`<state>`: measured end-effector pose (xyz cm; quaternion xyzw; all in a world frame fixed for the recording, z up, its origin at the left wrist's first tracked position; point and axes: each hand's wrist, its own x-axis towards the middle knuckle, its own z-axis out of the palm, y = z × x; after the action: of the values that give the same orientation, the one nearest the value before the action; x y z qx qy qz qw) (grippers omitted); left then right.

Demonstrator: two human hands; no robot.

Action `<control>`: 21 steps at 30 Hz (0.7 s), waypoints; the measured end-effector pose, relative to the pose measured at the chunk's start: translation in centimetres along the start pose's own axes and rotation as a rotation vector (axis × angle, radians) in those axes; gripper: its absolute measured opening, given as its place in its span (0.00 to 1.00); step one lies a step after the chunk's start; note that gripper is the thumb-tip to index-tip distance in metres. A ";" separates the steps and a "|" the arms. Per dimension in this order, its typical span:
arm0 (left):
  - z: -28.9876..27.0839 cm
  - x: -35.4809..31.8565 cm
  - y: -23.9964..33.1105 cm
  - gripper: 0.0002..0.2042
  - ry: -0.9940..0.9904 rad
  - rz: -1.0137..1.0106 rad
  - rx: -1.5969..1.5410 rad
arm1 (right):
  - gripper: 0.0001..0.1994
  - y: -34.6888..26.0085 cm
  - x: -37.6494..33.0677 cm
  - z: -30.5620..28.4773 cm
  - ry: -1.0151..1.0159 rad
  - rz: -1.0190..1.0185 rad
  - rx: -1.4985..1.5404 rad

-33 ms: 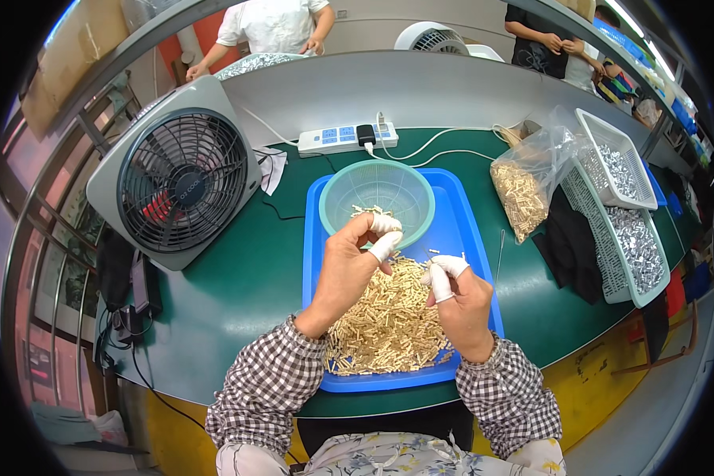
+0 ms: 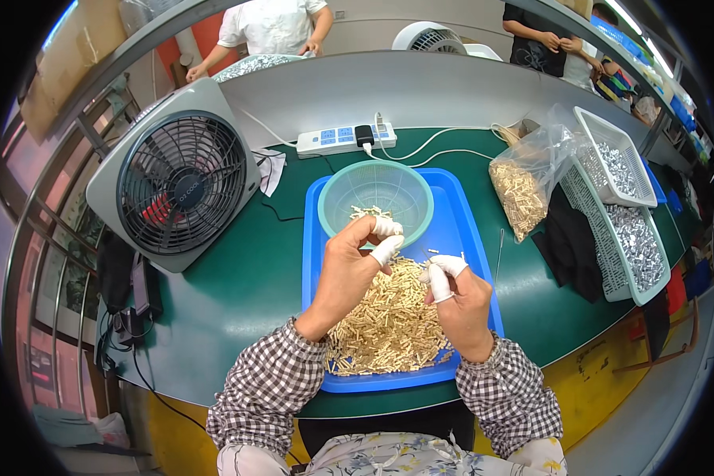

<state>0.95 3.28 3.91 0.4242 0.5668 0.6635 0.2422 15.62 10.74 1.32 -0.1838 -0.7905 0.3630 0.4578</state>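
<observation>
My left hand (image 2: 345, 266) is above the near rim of a green mesh basket (image 2: 330, 216), its thumb and forefinger, in white finger covers, closed in a pinch. Whatever lies between those tips is too small to make out. To its right, my right hand (image 2: 462, 305) also pinches, with white-covered fingertips pressed together; a small piece there cannot be told. Beneath both hands, a heap of small brass-coloured cylindrical pieces (image 2: 389, 333) lies in a blue tray (image 2: 452, 194). The basket stands in the tray's far part, with a few similar pieces inside.
A grey fan (image 2: 186, 186) stands at left. Behind the tray lies a white power strip (image 2: 333, 140) with cables. At right are a plastic bag of brass pieces (image 2: 520, 198), a black cloth (image 2: 567, 258) and baskets of silvery parts (image 2: 636, 246). Other people work beyond the partition (image 2: 293, 103).
</observation>
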 end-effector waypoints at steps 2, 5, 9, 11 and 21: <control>0.3 -0.2 0.3 0.04 -0.018 0.101 0.121 | 0.05 0.2 0.2 0.0 0.014 -0.103 -0.057; 0.5 -0.3 0.8 0.07 -0.027 0.260 0.277 | 0.06 -0.2 0.6 -0.3 0.037 -0.165 -0.097; 0.4 -0.8 0.8 0.09 -0.055 0.125 0.237 | 0.08 -1.2 0.8 -1.2 0.052 -0.201 -0.130; 0.5 -0.8 0.7 0.08 -0.086 0.157 0.235 | 0.09 -1.4 0.7 -1.9 0.035 -0.214 -0.163; 0.0 -0.4 -0.4 0.08 -0.255 -0.352 -0.565 | 0.09 -1.2 0.6 -1.8 -0.007 -0.086 0.014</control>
<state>1.03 3.06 3.43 0.3158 0.3907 0.6836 0.5295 16.87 11.02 3.18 -0.1452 -0.7967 0.3494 0.4713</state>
